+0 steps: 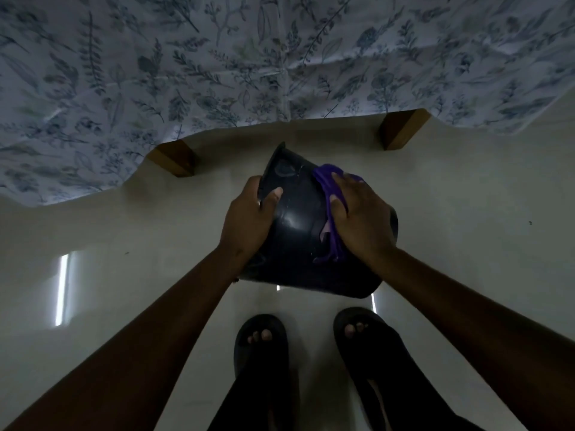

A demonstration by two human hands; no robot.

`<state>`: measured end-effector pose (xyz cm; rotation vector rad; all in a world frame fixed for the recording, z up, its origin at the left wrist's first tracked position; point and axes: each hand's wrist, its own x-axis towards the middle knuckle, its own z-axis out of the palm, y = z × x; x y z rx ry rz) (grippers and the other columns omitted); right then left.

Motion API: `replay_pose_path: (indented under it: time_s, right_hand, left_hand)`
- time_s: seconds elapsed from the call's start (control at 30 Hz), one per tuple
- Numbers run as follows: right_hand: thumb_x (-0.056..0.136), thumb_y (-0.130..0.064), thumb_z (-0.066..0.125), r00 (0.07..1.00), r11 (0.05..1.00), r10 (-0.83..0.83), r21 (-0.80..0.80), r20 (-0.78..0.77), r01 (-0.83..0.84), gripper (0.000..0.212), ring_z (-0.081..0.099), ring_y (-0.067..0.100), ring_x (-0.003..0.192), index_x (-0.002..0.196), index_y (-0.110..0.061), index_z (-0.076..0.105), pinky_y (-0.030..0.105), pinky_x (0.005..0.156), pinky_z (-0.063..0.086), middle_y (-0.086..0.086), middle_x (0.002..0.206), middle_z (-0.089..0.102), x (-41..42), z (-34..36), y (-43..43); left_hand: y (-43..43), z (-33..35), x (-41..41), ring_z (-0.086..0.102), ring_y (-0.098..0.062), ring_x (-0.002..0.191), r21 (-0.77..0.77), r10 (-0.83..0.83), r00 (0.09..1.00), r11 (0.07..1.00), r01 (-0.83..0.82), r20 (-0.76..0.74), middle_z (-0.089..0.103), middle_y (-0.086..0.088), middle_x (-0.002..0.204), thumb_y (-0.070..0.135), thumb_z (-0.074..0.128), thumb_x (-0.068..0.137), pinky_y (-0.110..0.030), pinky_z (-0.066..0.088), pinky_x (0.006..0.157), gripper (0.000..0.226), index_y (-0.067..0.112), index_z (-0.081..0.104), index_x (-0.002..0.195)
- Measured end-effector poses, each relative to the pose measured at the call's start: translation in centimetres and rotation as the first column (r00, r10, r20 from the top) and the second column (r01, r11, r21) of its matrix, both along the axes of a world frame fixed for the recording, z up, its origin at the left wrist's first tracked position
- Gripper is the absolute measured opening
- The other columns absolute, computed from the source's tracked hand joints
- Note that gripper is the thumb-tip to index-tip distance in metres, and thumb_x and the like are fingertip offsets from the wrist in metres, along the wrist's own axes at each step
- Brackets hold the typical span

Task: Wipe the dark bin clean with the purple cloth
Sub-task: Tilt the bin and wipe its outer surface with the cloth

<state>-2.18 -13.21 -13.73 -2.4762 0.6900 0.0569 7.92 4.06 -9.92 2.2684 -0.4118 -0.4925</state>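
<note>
The dark bin is held tilted above the floor in front of me, its glossy outer wall facing the camera. My left hand grips its left rim, thumb on the outer wall and fingers hidden behind. My right hand presses the purple cloth flat against the bin's right side. The cloth bunches under the palm and trails down toward the bin's lower part. The inside of the bin is hidden.
A bed with a blue floral sheet fills the top of the view, on two wooden legs just beyond the bin. A pale glossy floor lies all around. My feet in dark sandals stand below the bin.
</note>
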Motion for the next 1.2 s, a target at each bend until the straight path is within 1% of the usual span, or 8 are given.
replay_pose_path:
  time_s: [0.2,0.4,0.5,0.6,0.7,0.87,1.1,1.2]
  right_hand:
    - [0.096,-0.039,0.037,0.934,0.920,0.356,-0.184,0.019,-0.347,0.058,0.001,0.022,0.150,0.151,-0.032,0.021,0.048,0.119,0.011,-0.003,0.162,0.015,-5.4,-0.5,4.3]
    - [0.095,-0.039,0.037,0.986,0.987,0.161,0.005,0.038,-0.161,0.055,0.033,0.025,0.141,0.149,-0.029,0.027,0.047,0.113,0.031,0.003,0.155,0.035,1.4,-0.6,-0.2]
    - [0.094,-0.042,0.029,0.993,0.964,0.050,0.266,-0.105,-0.021,0.052,0.050,0.026,0.127,0.146,-0.036,0.033,0.046,0.106,0.039,0.001,0.147,0.047,4.5,-1.3,-3.2]
    - [0.095,-0.041,0.026,0.987,0.946,0.010,0.322,-0.161,0.043,0.052,0.053,0.027,0.121,0.145,-0.035,0.033,0.046,0.104,0.041,0.003,0.144,0.049,4.0,-1.7,-3.7]
    - [0.098,-0.036,0.033,0.997,0.970,-0.020,0.239,-0.077,0.037,0.049,0.049,0.023,0.128,0.147,-0.031,0.032,0.043,0.109,0.038,0.004,0.148,0.046,1.0,-1.1,-1.8]
    - [0.097,-0.040,0.031,0.974,0.976,0.219,-0.026,0.059,-0.218,0.054,0.009,0.024,0.149,0.150,-0.031,0.025,0.049,0.116,0.017,-0.004,0.160,0.022,-3.9,0.3,2.9]
    - [0.090,-0.042,0.053,0.702,0.663,0.712,-0.356,0.024,-0.659,0.059,0.011,0.028,0.149,0.146,-0.037,0.032,0.051,0.116,0.018,-0.006,0.160,0.020,-6.6,-1.7,4.6]
    - [0.090,-0.042,0.047,0.787,0.760,0.614,-0.317,0.066,-0.567,0.062,0.012,0.026,0.149,0.148,-0.036,0.025,0.049,0.116,0.017,-0.005,0.160,0.020,-4.5,-1.1,3.4]
  left_hand:
    - [-1.3,-0.3,1.6,0.058,-0.008,0.088,0.000,-0.011,1.000,1.000,0.011,-0.025,0.061,0.006,0.103,0.035,0.045,0.100,-0.004,0.038,0.063,0.031,0.017,0.053,0.123]
    - [-0.4,-0.5,1.1,0.052,0.011,0.079,-0.020,-0.044,0.999,0.999,0.044,-0.010,0.058,0.009,0.101,0.033,0.046,0.100,0.006,0.035,0.063,0.028,0.016,0.054,0.122]
    - [-0.4,-0.6,1.0,0.054,0.005,0.082,-0.014,-0.035,0.999,0.999,0.034,-0.013,0.058,0.010,0.103,0.034,0.045,0.100,0.002,0.037,0.063,0.030,0.018,0.053,0.124]
    - [-1.1,-0.4,1.7,0.056,-0.009,0.088,0.018,-0.049,0.998,0.999,0.050,-0.032,0.058,0.008,0.102,0.035,0.045,0.100,-0.008,0.040,0.065,0.032,0.018,0.051,0.126]
    - [-1.4,-0.5,2.0,0.057,-0.012,0.089,0.042,-0.062,0.997,0.997,0.065,-0.053,0.061,0.006,0.101,0.036,0.046,0.099,-0.022,0.043,0.070,0.031,0.020,0.053,0.125]
    - [-2.0,-0.5,2.5,0.058,-0.013,0.088,0.032,-0.076,0.995,0.996,0.078,-0.061,0.060,0.007,0.099,0.036,0.046,0.099,-0.022,0.043,0.069,0.029,0.019,0.055,0.121]
    - [-2.2,-0.3,2.9,0.058,-0.013,0.090,0.011,-0.102,0.990,0.995,0.104,-0.102,0.061,0.003,0.103,0.034,0.045,0.100,-0.019,0.043,0.069,0.030,0.017,0.053,0.124]
    - [-2.6,0.1,3.2,0.059,-0.015,0.092,0.008,-0.120,0.983,0.993,0.122,-0.137,0.062,0.003,0.102,0.033,0.045,0.100,-0.019,0.042,0.068,0.030,0.017,0.053,0.123]
